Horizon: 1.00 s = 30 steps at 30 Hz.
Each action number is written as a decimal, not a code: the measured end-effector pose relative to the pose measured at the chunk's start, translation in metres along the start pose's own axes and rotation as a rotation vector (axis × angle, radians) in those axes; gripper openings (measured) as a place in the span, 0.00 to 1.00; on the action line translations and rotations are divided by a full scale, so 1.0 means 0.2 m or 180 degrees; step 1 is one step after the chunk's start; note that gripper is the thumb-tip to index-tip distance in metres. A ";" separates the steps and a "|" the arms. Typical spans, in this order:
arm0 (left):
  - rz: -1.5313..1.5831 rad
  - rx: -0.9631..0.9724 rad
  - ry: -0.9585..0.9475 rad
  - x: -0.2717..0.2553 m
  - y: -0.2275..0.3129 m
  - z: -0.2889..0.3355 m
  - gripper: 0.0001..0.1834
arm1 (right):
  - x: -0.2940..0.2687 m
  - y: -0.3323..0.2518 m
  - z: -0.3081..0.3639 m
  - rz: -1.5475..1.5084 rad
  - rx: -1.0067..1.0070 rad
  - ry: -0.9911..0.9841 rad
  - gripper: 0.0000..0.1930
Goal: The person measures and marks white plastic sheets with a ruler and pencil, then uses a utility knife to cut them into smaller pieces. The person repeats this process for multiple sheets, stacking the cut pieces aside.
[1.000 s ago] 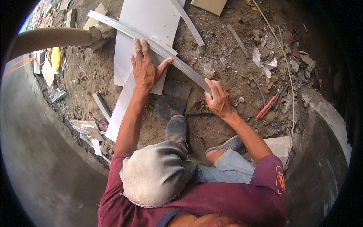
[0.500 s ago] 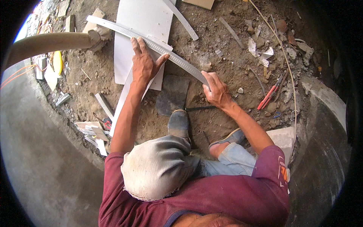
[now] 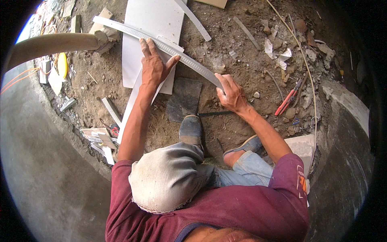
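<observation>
A long pale metal channel [image 3: 193,66] with a row of slots lies slantwise across white board [image 3: 155,18], its far-left end passing the board's edge. My left hand [image 3: 154,68] holds it down near the middle: fingertips rest over it, and the thumb is stretched apart along its near edge. My right hand [image 3: 233,94] is closed around the channel's near-right end, which sticks out over the soil. Beneath my left hand lies a smaller white piece, and a narrow white strip [image 3: 130,108] runs down beside that forearm.
Red-handled pliers [image 3: 285,101] lie on the soil at right, near a long thin cable [image 3: 300,46]. A curved brown pole [image 3: 52,46] reaches in from the left. A dark flat slab [image 3: 183,99] lies before my shoe. Offcuts [image 3: 102,141] are heaped at left beside grey concrete [image 3: 52,161].
Both hands keep their places on the channel. The view shifts very slightly; otherwise hardly anything differs.
</observation>
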<state>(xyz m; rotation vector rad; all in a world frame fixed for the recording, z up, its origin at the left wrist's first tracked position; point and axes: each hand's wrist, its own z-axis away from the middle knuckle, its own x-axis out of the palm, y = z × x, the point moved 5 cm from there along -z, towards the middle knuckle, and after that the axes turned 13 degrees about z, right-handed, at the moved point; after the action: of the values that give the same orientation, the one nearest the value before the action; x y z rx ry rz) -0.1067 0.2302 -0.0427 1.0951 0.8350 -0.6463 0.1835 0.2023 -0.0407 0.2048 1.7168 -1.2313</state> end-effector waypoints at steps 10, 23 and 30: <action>0.0004 0.0215 0.0083 0.00 -0.01 0.00 0.66 | 0.01 0.00 0.01 -0.0023 -0.0011 0.0081 0.32; -0.0021 0.0109 0.0005 0.00 0.00 0.00 0.65 | 0.01 0.00 0.01 0.0003 0.0060 -0.0036 0.31; -0.0177 0.0273 0.0109 0.01 -0.02 0.00 0.66 | 0.01 0.00 0.01 0.0025 0.0058 -0.0045 0.31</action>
<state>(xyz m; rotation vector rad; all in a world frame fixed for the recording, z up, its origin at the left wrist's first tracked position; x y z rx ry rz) -0.1082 0.2284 -0.0466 1.1663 0.8763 -0.7171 0.1842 0.2006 -0.0427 0.2133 1.6917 -1.2402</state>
